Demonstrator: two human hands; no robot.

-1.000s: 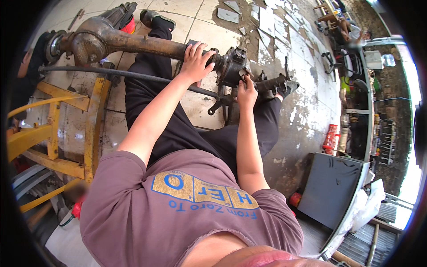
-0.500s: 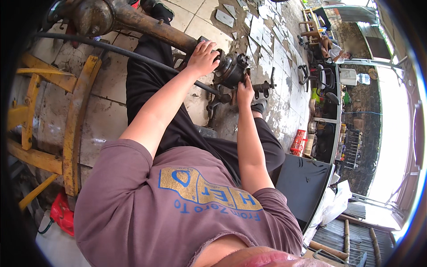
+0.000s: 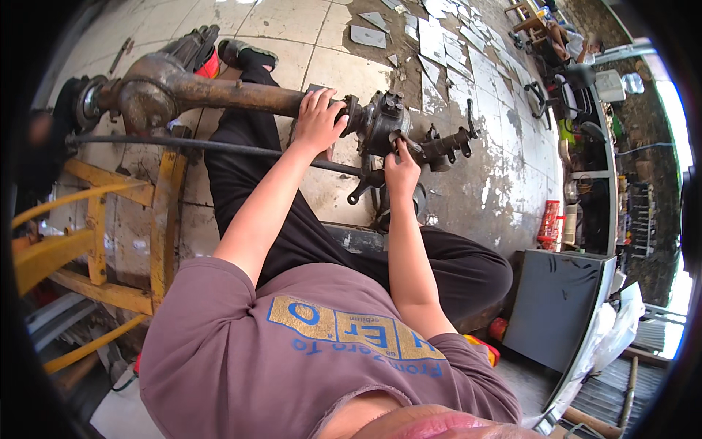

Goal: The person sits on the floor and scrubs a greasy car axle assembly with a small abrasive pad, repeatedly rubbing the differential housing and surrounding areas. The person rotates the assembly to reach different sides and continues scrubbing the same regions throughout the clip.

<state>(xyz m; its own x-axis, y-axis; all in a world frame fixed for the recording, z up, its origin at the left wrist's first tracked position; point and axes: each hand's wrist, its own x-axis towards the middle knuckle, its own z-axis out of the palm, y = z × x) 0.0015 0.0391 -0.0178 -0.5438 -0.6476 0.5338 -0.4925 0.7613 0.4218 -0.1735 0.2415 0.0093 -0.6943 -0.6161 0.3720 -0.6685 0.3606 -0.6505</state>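
Observation:
A rusty axle housing [image 3: 256, 101] with a bulging differential case [image 3: 150, 91] runs across the upper left. At its right end sits a dark, greasy hub-like knuckle [image 3: 382, 123]. My left hand [image 3: 319, 121] lies over the axle's end beside the knuckle's flange, fingers stretched out. Against the near side of the knuckle is my right hand [image 3: 402, 170], fingers curled in, with a small dark piece at the fingertips that I cannot make out. A long dark rod [image 3: 241, 148] passes below the axle to the knuckle's lower arm. Beyond the right hand juts a dark bracketed shaft end [image 3: 447, 145].
A yellow metal frame [image 3: 168, 219] stands at the left. Broken tile pieces [image 3: 431, 40] litter the floor at the top. To the right are a grey cabinet [image 3: 559, 307], a red can-like object [image 3: 548, 223] and a long bench with parts. Another person [image 3: 574, 44] sits far off.
The view has swung, so the axle and yellow frame show more fully. My left hand keeps its place on the axle end; my right hand stays at the knuckle, its fingers slightly shifted.

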